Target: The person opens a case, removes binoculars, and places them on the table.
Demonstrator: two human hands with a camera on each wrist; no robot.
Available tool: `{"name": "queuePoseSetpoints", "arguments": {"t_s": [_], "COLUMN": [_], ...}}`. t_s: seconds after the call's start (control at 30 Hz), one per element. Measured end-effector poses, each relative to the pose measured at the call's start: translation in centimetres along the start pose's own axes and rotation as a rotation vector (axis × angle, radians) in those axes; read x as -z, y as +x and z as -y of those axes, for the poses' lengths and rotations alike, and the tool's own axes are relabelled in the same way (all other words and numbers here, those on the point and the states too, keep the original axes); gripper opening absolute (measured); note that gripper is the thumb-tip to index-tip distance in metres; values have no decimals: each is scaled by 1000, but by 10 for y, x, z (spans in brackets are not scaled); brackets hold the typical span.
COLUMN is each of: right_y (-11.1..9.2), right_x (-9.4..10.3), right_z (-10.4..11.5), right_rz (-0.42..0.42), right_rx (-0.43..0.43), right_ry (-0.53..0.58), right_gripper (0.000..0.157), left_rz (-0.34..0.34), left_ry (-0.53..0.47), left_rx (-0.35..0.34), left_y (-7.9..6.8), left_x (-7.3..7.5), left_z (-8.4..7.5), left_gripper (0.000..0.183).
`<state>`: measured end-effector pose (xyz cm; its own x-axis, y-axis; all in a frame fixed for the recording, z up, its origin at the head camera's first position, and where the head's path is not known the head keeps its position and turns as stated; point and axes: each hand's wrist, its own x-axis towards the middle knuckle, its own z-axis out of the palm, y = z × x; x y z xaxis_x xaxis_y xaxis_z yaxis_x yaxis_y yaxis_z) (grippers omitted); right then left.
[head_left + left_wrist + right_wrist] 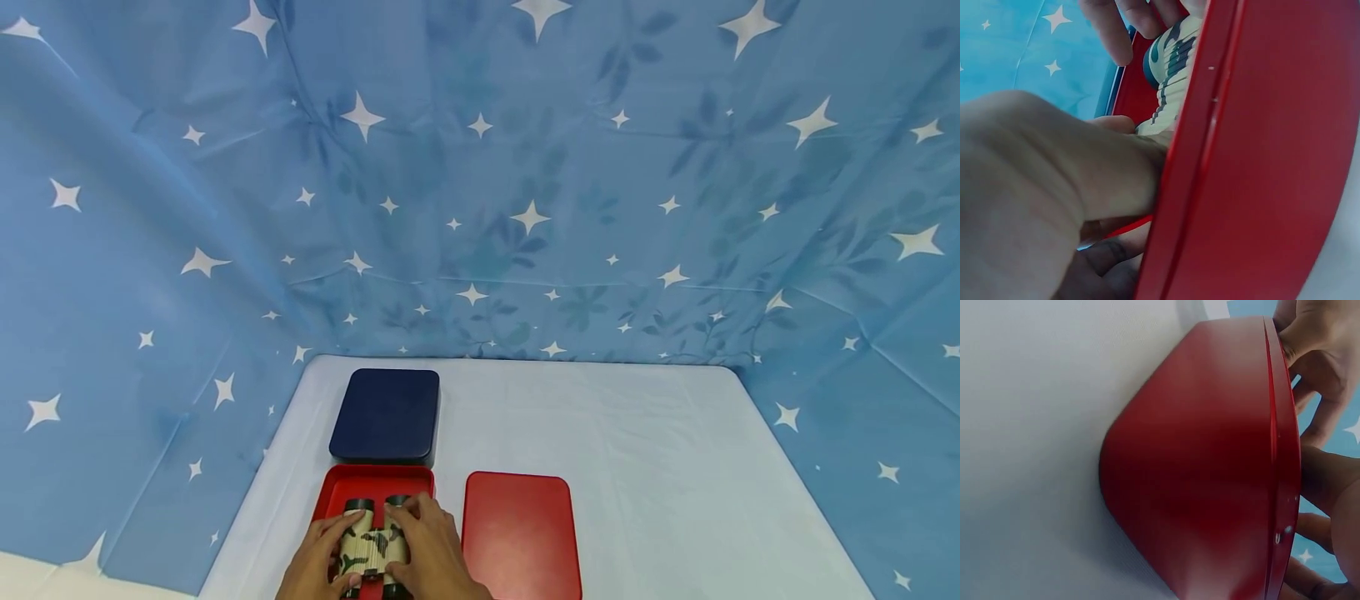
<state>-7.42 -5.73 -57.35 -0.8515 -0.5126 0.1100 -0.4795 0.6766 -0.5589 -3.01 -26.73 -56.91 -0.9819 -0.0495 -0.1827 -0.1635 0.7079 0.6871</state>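
A pair of camouflage binoculars (373, 550) with black eyepiece ends is in or just over an open red tin (382, 473). My left hand (321, 557) holds its left barrel, with fingertips on top and thumb at the near end. On the other barrel, my right hand (435, 546) grips with bent fingers and thumb. The left wrist view shows the ribbed binoculars (1175, 69) partly behind the tin's red wall (1260, 150). In the right wrist view, the tin's side (1204, 456) hides most of the fingers and all of the binoculars.
Behind the red tin lies a closed dark blue tin (386, 414). A flat red lid (521, 537) lies to its right on the white tabletop (675, 483). A blue star-patterned curtain (480, 183) surrounds the table's back and sides.
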Motion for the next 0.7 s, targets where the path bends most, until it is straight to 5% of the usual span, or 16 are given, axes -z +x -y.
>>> {"name": "queuePoseSetpoints", "arguments": {"t_s": [0.33,0.57,0.7], "right_y": [9,9,9], "right_x": [2,-1,-2], "right_z": [-1,0,0], "right_rz": [54,5,-5], "right_rx": [-22,-6,-1], "right_ry": [-84,-48,-45], "right_gripper": [85,55,51], "left_rz": [14,32,4], "left_ry": [3,3,35], "left_rx": [-4,30,36], "left_y": [2,5,6], "left_x": [1,-2,-4], "left_z": [-1,-2,-3], "left_gripper": [84,63,61]}}
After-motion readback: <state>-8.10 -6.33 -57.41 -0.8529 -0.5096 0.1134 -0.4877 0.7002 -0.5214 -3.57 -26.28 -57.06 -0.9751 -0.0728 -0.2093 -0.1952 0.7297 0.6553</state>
